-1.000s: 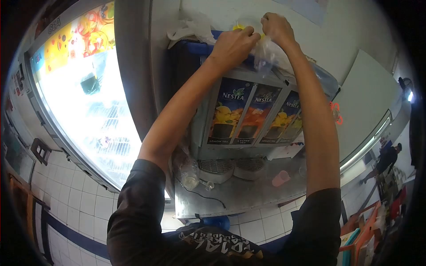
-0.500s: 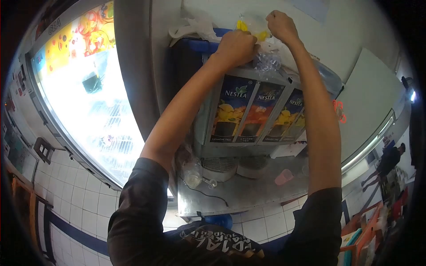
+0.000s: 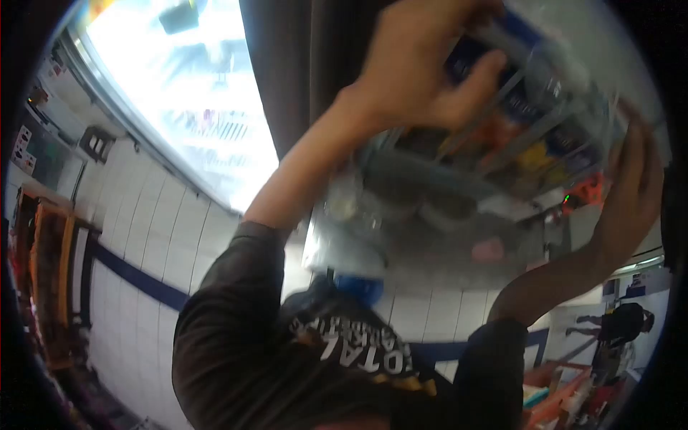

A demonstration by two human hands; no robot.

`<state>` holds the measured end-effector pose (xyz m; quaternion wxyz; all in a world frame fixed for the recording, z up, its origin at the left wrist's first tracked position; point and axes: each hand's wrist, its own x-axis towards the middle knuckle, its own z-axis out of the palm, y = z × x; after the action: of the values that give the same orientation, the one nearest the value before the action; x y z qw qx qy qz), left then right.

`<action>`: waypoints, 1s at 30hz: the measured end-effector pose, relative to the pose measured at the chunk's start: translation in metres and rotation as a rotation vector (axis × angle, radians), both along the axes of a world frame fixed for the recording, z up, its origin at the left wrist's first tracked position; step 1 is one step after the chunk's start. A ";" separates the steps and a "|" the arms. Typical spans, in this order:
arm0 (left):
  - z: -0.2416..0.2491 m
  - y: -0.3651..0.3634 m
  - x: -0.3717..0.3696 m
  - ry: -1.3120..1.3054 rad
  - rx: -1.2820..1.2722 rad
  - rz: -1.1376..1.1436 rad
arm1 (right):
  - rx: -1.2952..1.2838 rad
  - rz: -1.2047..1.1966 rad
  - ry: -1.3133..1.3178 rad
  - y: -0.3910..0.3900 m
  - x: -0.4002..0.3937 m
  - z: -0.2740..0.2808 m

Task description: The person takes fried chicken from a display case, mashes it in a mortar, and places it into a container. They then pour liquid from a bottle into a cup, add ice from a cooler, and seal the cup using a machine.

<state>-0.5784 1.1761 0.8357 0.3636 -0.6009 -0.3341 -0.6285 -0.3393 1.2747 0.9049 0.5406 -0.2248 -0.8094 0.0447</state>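
Has the drink dispenser (image 3: 502, 136) directly ahead, on a metal counter (image 3: 423, 252). Reaches across the dispenser's upper left with the left hand (image 3: 426, 68), with thumb spread; cannot tell whether gripping, given blur and cropping. Holds the right hand (image 3: 636, 168) beside the dispenser's right end, with fingers extended, touching or not unclear. Below the dispenser, on the counter, a pink cup (image 3: 487, 249). Left of the dispenser, a lit refrigerator (image 3: 208, 93). Beyond its lower right, a person (image 3: 622, 322).
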 end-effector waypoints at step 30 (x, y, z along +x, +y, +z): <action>-0.239 -0.360 -0.317 -0.986 -0.132 1.234 | -0.855 -0.276 -0.656 -0.161 -0.034 -0.495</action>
<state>-0.8954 0.8162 0.5968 0.4200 0.0203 -0.7661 -0.4861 -0.3730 1.1140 0.4101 0.1217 -0.5302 -0.8082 0.2256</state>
